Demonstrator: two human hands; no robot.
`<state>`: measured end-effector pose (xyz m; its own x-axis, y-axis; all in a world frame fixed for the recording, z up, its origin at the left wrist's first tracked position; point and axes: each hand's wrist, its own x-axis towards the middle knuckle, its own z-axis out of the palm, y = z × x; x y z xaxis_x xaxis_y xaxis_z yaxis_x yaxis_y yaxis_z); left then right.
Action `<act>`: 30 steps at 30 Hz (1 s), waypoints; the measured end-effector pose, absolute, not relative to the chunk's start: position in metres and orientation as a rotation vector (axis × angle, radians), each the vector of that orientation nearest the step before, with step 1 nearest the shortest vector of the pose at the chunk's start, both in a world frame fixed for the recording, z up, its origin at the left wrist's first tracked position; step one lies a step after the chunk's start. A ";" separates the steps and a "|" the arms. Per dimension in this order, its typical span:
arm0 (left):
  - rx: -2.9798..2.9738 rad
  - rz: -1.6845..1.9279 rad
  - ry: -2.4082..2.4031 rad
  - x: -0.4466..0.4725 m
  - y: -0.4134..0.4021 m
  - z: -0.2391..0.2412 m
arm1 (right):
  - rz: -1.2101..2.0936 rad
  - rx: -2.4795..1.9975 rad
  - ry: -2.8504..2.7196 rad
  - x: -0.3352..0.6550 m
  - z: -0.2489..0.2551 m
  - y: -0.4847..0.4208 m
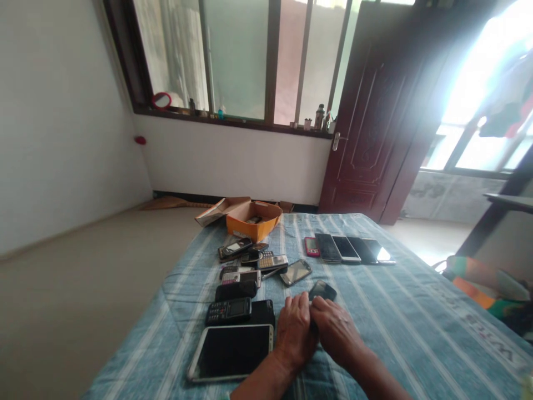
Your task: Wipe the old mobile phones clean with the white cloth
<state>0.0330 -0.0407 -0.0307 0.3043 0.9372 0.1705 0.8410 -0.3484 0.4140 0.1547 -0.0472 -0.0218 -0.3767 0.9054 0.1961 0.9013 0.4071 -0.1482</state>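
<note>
At lower left of centre, a tablet (233, 351) and loose phones (241, 279) lie unaligned; I judge these outstanding. At lower centre, my left hand (295, 328) and right hand (336, 326) meet, fingers curled; whether they grip anything I cannot tell. A dark phone (323, 289) shows just beyond the fingertips. Right of centre, a row of phones (345, 248) appears completed.

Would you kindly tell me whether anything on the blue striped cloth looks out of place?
Mildly: the dark and silver keypad phones near the open orange cardboard box lie jumbled, overlapping at different angles, whereas the flat rectangular phones opposite form a neat row.
</note>
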 end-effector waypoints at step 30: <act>2.353 0.570 1.589 0.022 -0.030 -0.045 | -0.166 -1.943 -2.195 0.177 -0.020 0.022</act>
<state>0.0224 -0.0300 -0.0454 0.3308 0.9261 0.1815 0.8305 -0.3770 0.4099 0.1765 0.0219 -0.0203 -0.1127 0.9674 0.2266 0.9905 0.1274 -0.0514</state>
